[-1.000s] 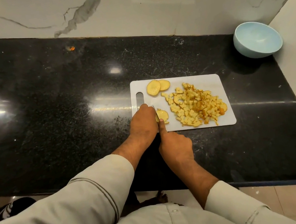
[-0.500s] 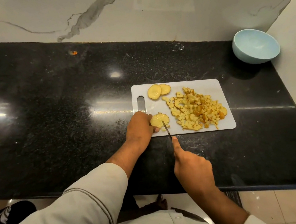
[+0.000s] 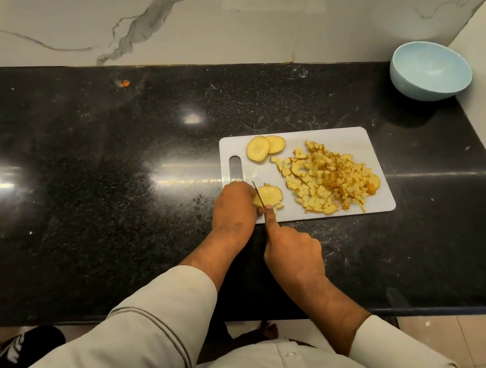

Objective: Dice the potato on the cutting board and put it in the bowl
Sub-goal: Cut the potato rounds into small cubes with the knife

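Potato slice under cut: a pale yellow slice (image 3: 269, 195) with a thin brown skin edge lies flat at the near left corner of the cutting board (image 3: 337, 137); a few small offcuts lie beside it toward the board's near edge.
Diced potato: a loose heap of small yellow cubes (image 3: 326, 177), some showing brown skin, covers the right half of the cutting board.
Uncut slices: two round slices (image 3: 264, 147) overlap at the far left of the cutting board, just beside its handle slot.
Left hand: the left hand (image 3: 234, 208) rests on the near left corner of the cutting board, fingers curled down onto the left part of the slice; the fingertips are hidden.
Right hand: the right hand (image 3: 294, 252) is off the near edge of the cutting board, fingers wrapped around the knife handle, forefinger stretched along the spine.
Knife: the narrow blade (image 3: 258, 195) crosses the slice just beside the left hand.
Bowl: a light blue bowl (image 3: 431, 72) stands tilted, well apart from the cutting board, past its far right corner in the angle of the walls; no potato in it.
Support: a black speckled counter (image 3: 95, 172) carries the cutting board.
Obstruction: the left hand covers the slice's left part.
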Motion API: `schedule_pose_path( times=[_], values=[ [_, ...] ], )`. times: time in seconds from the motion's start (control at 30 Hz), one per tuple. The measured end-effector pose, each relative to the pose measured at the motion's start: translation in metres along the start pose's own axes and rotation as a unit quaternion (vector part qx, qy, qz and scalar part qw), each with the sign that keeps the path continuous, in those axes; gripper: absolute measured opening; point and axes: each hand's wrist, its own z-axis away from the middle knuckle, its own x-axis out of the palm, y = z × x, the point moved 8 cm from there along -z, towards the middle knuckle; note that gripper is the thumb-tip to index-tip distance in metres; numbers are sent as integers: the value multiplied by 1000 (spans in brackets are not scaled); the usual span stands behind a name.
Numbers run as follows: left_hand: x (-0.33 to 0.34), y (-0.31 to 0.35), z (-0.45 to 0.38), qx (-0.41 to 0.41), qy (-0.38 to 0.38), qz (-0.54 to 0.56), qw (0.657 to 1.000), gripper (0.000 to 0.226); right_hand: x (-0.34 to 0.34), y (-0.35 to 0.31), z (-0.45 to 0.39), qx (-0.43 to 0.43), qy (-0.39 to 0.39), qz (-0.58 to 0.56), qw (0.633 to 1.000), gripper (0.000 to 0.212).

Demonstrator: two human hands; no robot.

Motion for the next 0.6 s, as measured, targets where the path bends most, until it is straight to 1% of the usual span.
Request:
schedule_pose_path(
  times=[0.13, 0.27, 0.47, 0.6],
  values=[
    [1, 9, -5, 21, -15, -69, 997, 17, 5, -2, -2, -7, -4, 21, 1000, 73],
    [0, 14, -12, 33, -34, -102, 994, 4, 10, -1, -8, -16, -18, 33, 999, 75],
    [1, 16, -15, 40, -14, -132, 990, 13, 7, -3, -32, -18, -44, -36, 998, 70],
    [4, 14, -15, 32, -24, -118, 992, 7, 11, 8, 2, -15, -38, 6, 999, 74]
  ],
)
